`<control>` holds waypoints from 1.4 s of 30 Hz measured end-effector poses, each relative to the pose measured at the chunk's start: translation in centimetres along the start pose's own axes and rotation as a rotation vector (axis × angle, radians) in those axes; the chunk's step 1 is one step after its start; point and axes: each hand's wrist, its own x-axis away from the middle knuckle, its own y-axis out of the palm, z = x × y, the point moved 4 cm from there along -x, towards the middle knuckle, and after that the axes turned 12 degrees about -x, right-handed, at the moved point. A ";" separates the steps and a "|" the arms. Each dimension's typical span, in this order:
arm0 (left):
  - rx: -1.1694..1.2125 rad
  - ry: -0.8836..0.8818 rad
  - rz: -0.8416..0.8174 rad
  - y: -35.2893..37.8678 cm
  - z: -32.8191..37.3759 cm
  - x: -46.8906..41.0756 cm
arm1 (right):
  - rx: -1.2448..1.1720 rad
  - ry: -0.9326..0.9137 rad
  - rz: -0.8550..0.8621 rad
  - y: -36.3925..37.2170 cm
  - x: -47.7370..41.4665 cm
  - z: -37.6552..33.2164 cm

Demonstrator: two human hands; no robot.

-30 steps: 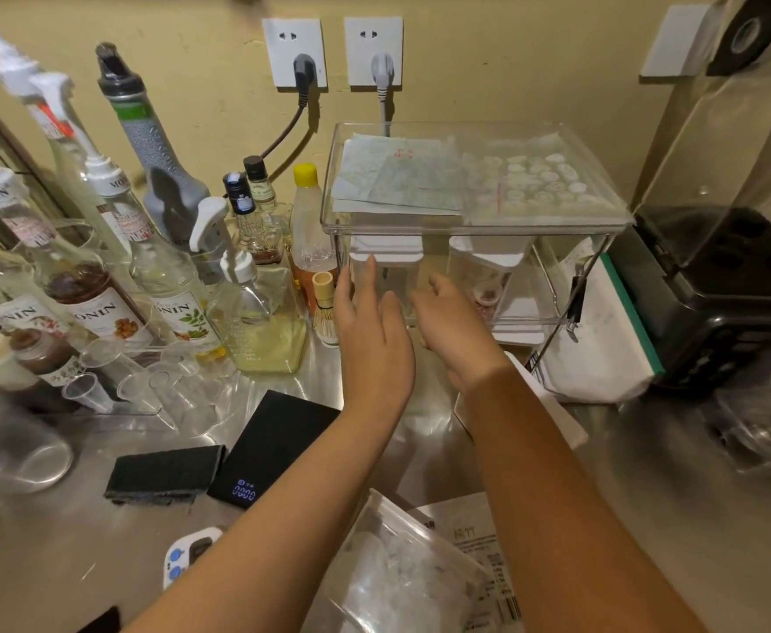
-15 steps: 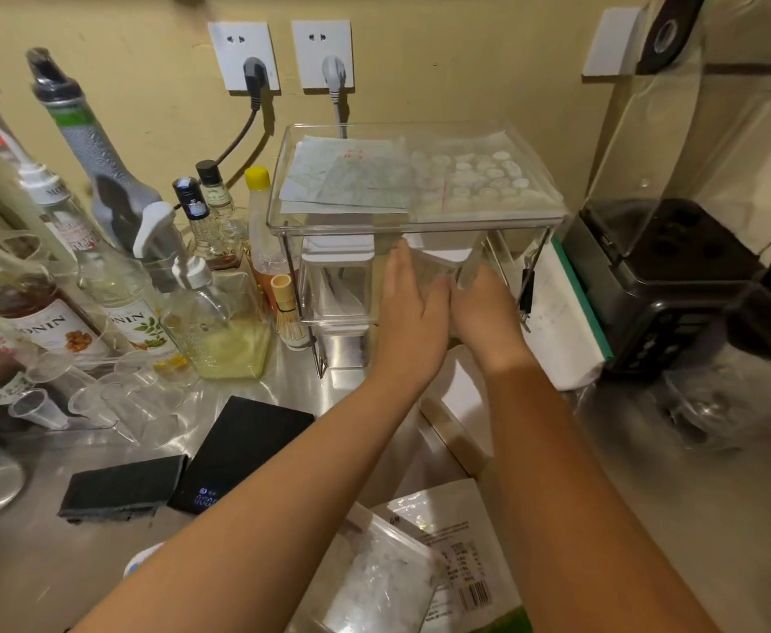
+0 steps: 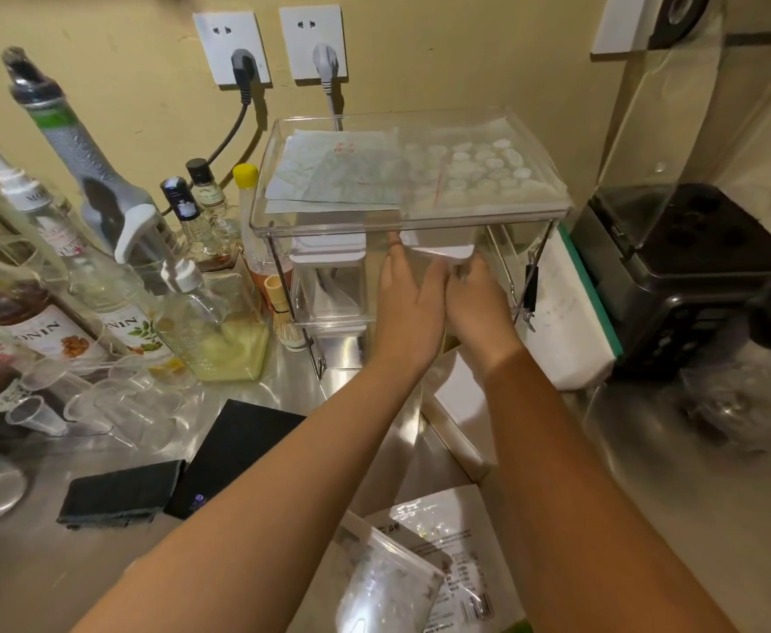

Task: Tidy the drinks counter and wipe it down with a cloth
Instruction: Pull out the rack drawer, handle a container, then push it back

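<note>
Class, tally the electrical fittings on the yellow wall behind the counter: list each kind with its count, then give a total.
White wall sockets: 2
Plugs pushed into those sockets, one dark grey and one light grey: 2
Total: 4

So the clear plastic tray [image 3: 413,217] sits on a wire rack [image 3: 527,276] against the wall. Syrup bottles [image 3: 114,312] crowd the steel counter [image 3: 694,518] left of it, the blender [image 3: 685,262] stands right, and the flat black scale [image 3: 237,454] lies in front.
</note>
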 end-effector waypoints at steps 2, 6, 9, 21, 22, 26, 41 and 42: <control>-0.010 0.008 -0.016 0.2 -0.2 0.8 | -0.037 0.029 -0.018 -0.1 -0.2 0.1; 0.021 0.000 0.021 0.0 -1.2 1.8 | -0.100 0.049 -0.090 0.7 -0.1 0.0; 0.027 -0.004 0.041 -0.3 -1.6 1.9 | -0.118 0.049 -0.102 1.3 0.1 -0.2; 0.064 -0.062 0.057 -0.6 -1.3 2.2 | -0.097 0.030 -0.131 1.5 1.0 -0.9; 0.062 -0.062 0.056 -0.6 -1.4 2.2 | -0.090 0.034 -0.132 1.5 1.1 -1.0; 0.043 -0.045 0.076 -0.3 -1.4 3.2 | -0.049 0.036 -0.142 1.3 1.3 -1.0; 0.078 -0.420 -0.136 3.3 -6.5 11.5 | 0.330 0.035 0.043 -8.2 7.2 6.7; 0.093 -0.452 -0.153 3.8 -6.8 12.0 | 0.341 0.073 0.043 -8.4 7.6 7.3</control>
